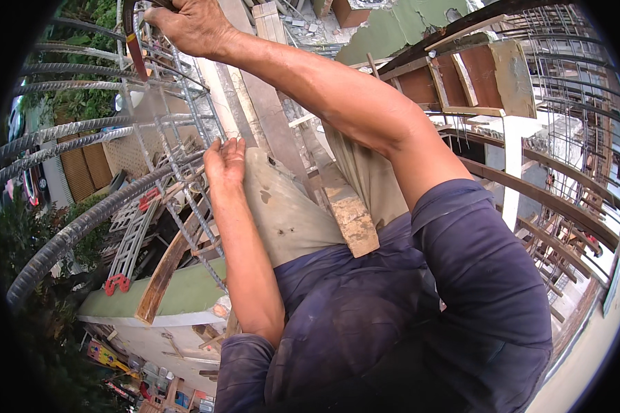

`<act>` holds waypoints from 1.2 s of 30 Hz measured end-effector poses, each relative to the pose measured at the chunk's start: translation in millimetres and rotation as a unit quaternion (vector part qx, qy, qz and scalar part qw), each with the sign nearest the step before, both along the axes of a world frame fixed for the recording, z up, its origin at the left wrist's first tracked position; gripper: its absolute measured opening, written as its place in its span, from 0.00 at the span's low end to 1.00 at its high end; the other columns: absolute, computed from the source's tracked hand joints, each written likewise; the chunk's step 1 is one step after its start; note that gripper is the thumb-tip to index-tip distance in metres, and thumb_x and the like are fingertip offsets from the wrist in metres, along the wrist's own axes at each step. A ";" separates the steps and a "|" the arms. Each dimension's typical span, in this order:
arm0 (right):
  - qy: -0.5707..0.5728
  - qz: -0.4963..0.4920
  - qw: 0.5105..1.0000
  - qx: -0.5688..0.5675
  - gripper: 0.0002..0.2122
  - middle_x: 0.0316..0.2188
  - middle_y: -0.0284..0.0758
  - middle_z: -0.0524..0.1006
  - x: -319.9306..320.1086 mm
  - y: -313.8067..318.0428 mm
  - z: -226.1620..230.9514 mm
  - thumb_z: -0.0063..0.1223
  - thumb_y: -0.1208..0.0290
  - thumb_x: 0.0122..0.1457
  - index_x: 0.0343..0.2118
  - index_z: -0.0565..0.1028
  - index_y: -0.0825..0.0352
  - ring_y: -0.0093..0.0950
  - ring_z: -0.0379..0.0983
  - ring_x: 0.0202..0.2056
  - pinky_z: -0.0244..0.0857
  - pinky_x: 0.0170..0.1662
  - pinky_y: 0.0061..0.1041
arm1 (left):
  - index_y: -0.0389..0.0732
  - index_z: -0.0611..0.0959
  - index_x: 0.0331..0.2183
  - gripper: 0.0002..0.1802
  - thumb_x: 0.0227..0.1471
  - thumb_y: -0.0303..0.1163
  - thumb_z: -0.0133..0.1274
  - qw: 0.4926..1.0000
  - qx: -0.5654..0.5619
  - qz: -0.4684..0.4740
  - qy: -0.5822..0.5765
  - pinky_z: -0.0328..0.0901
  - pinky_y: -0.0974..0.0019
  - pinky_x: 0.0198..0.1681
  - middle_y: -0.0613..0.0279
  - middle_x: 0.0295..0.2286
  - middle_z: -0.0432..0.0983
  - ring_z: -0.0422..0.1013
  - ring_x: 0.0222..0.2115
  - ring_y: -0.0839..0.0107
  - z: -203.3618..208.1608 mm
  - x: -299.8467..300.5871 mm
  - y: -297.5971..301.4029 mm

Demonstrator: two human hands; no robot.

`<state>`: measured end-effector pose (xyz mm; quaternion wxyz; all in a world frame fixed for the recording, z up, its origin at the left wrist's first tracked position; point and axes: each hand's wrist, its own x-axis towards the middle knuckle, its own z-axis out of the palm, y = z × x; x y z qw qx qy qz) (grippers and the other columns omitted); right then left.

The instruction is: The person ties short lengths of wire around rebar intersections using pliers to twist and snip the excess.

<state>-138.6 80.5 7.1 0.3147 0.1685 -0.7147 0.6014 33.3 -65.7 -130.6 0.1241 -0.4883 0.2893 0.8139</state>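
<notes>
My right arm reaches across to the upper left. There my right hand (194, 29) is closed round a curved dark tool with a red-and-yellow end (134, 49); its upper part is cut off by the picture's edge. The tool is beside the upright steel bars of a rebar cage (160, 131). Lower down, my left hand (225, 164) has its fingers stretched out, close to the cage and next to my knee. I see nothing in it. Thick ribbed bars (83, 220) curve out to the left of the cage.
A wooden plank (351, 213) lies between my legs. Long boards (255, 103) run beyond my knees. A loose timber (164, 282) and an aluminium ladder (132, 237) with red feet are lower left. Wooden formwork (486, 79) and more rebar stand at right.
</notes>
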 end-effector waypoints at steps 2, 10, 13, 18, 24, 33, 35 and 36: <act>-0.090 0.186 0.970 -0.131 0.18 0.28 0.30 0.77 18.4 22.5 48.3 0.46 0.66 0.66 0.58 0.71 0.60 0.18 0.71 0.29 0.66 0.35 0.21 | 0.36 0.43 0.66 0.34 0.65 0.32 0.34 1.000 0.013 0.006 -0.005 0.42 0.44 0.68 0.49 0.65 0.44 0.40 0.68 0.54 -5.8 -0.1 -10.0; -0.362 0.231 0.884 -0.183 0.14 0.33 0.50 0.74 58.7 92.2 93.4 0.40 0.66 0.65 0.47 0.63 0.71 0.37 0.77 0.22 0.73 0.15 0.29 | 0.41 0.38 0.67 0.33 0.66 0.33 0.29 0.998 -0.031 -0.023 -0.044 0.29 0.37 0.68 0.58 0.68 0.37 0.31 0.68 0.50 17.7 -17.5 20.0; -0.516 0.290 0.793 -0.144 0.14 0.37 0.46 0.80 87.4 91.0 65.5 0.52 0.66 0.60 0.37 0.73 0.76 0.29 0.78 0.26 0.77 0.31 0.26 | 0.36 0.59 0.58 0.24 0.64 0.34 0.32 0.992 -0.053 0.107 -0.038 0.27 0.36 0.67 0.55 0.57 0.57 0.39 0.67 0.50 -11.9 -11.0 19.3; -0.613 0.389 0.653 -0.215 0.30 0.38 0.40 0.79 127.9 82.6 16.1 0.59 0.71 0.58 0.62 0.58 0.66 0.19 0.73 0.28 0.73 0.29 0.16 | 0.41 0.70 0.49 0.18 0.63 0.40 0.37 0.963 -0.142 0.222 -0.054 0.63 0.56 0.52 0.60 0.37 0.72 0.69 0.40 0.68 -13.9 -17.6 57.5; -0.429 0.336 0.721 0.428 0.28 0.26 0.37 0.76 112.2 40.3 -12.6 0.51 0.77 0.57 0.62 0.67 0.54 0.29 0.74 0.27 0.71 0.36 0.36 | 0.39 0.48 0.64 0.36 0.60 0.31 0.43 0.948 -0.303 0.064 0.066 0.60 0.57 0.55 0.49 0.49 0.63 0.64 0.50 0.56 -6.0 5.0 82.3; -0.255 0.374 0.588 0.670 0.35 0.37 0.45 0.80 79.2 -0.8 -47.7 0.47 0.80 0.54 0.66 0.58 0.46 0.43 0.76 0.40 0.69 0.49 0.38 | 0.39 0.30 0.65 0.52 0.54 0.23 0.48 0.952 -0.270 -0.026 0.143 0.52 0.57 0.64 0.48 0.57 0.57 0.56 0.60 0.58 -11.5 14.1 85.5; -0.202 0.388 0.594 0.675 0.36 0.38 0.44 0.80 76.9 -1.6 -58.8 0.48 0.80 0.55 0.67 0.56 0.44 0.42 0.76 0.43 0.68 0.51 0.37 | 0.39 0.30 0.65 0.51 0.54 0.23 0.47 0.957 -0.230 -0.034 0.176 0.53 0.58 0.64 0.48 0.57 0.57 0.56 0.59 0.59 -15.9 15.4 86.1; -0.206 0.390 0.586 0.679 0.37 0.38 0.44 0.80 77.1 -2.9 -59.1 0.48 0.79 0.55 0.67 0.55 0.43 0.42 0.75 0.43 0.67 0.52 0.36 | 0.39 0.30 0.65 0.50 0.54 0.22 0.46 0.952 -0.230 -0.045 0.196 0.55 0.59 0.62 0.49 0.56 0.59 0.58 0.57 0.61 -17.9 18.2 88.7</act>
